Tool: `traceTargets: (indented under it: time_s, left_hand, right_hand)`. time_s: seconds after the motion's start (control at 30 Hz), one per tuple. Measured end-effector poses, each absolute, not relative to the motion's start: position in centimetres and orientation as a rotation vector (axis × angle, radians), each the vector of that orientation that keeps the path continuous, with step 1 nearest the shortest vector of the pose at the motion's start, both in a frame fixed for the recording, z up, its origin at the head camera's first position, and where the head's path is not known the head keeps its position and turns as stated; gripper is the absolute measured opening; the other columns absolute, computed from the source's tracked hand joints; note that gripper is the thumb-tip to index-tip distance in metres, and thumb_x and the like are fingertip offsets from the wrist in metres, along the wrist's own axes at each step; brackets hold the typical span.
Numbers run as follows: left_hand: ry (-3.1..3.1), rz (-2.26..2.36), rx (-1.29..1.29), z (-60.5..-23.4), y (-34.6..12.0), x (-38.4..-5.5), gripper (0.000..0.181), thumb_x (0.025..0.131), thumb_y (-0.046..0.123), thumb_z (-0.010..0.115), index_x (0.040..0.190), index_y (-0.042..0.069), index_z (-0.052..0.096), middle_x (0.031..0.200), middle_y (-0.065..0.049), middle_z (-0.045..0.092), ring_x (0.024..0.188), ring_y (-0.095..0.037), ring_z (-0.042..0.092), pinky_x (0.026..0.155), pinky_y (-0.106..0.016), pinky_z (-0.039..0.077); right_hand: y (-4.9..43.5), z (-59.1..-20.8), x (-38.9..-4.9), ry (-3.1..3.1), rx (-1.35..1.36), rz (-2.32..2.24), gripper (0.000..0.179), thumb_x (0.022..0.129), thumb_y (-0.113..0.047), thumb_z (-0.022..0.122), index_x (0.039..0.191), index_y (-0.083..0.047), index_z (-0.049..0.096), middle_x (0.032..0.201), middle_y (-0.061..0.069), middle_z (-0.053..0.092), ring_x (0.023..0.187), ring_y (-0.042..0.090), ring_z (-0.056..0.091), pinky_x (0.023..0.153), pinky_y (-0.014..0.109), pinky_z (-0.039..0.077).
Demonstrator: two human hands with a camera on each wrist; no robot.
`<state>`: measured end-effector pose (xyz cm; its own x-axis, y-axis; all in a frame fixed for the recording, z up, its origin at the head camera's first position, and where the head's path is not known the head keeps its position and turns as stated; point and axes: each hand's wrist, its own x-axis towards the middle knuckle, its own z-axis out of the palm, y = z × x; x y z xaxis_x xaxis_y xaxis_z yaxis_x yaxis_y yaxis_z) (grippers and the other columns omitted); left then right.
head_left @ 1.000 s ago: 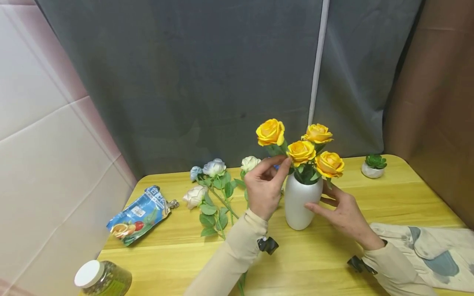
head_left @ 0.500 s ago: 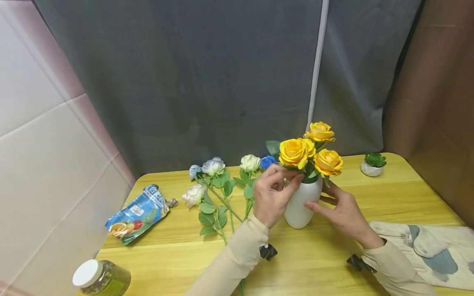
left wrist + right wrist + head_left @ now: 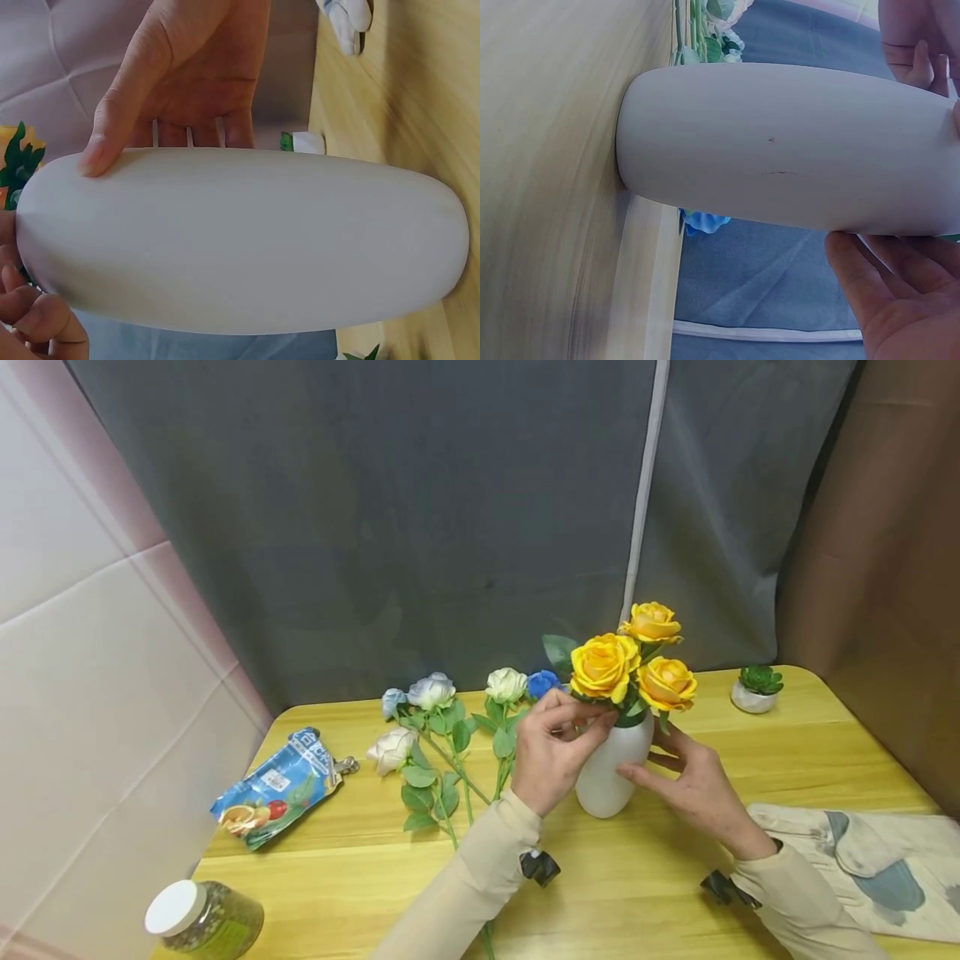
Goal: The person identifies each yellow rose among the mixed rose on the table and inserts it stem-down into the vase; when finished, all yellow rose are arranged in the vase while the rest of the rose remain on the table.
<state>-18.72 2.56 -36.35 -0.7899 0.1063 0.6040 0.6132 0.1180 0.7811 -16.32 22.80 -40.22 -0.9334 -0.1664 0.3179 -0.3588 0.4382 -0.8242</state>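
The white vase (image 3: pixel 609 777) stands on the table, leaning slightly. Around its side my right hand (image 3: pixel 701 789) holds it, the thumb in front and the other fingers partly hidden behind. Just below the front yellow rose (image 3: pixel 603 667), my left hand (image 3: pixel 558 750) pinches at the vase's mouth; the stem there is hidden by the fingers. Two more yellow roses, one at the back (image 3: pixel 651 622) and one at the right (image 3: pixel 667 683), rise from the vase. In the left wrist view, the right thumb lies along the vase (image 3: pixel 240 240) near its top.
White and blue flowers (image 3: pixel 431 692) with long green stems lie left of the vase. Further left are a blue clipped pouch (image 3: pixel 281 789) and a white-lidded jar (image 3: pixel 206 918). A small potted succulent (image 3: pixel 756 689) and pale work gloves (image 3: pixel 862 868) are on the right.
My left hand has brought the left rose down and rightward, its stem going into the vase. The middle rose is now hidden behind it. My right hand has kept its hold on the vase.
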Motion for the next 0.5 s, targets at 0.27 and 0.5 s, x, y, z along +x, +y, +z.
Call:
traceTargets:
  time_s: [0.27, 0.5]
  left_hand:
    - [-1.93, -1.827, -0.704, -37.0, 1.7, -18.2, 0.011, 0.091, 0.013, 0.079, 0.099, 0.005, 0.082, 0.085, -0.008, 0.067, 0.059, -0.005, 0.047, 0.053, -0.019, 0.039]
    - [-1.901, -1.732, -0.66, -37.9, -1.5, -17.3, 0.01, 0.093, 0.011, 0.078, 0.099, 0.005, 0.081, 0.083, -0.007, 0.069, 0.063, -0.007, 0.057, 0.053, -0.021, 0.046]
  right_hand:
    - [22.5, -40.4, -16.6, -2.504, 0.48, 1.537, 0.072, 0.092, -0.016, 0.079, 0.154, -0.003, 0.043, 0.153, 0.024, 0.049, 0.133, 0.044, 0.055, 0.096, 0.053, 0.055]
    - [22.7, -40.5, -16.5, -2.565, 0.464, 1.513, 0.071, 0.093, -0.022, 0.078, 0.152, -0.001, 0.044, 0.151, 0.024, 0.052, 0.133, 0.041, 0.056, 0.099, 0.052, 0.053]
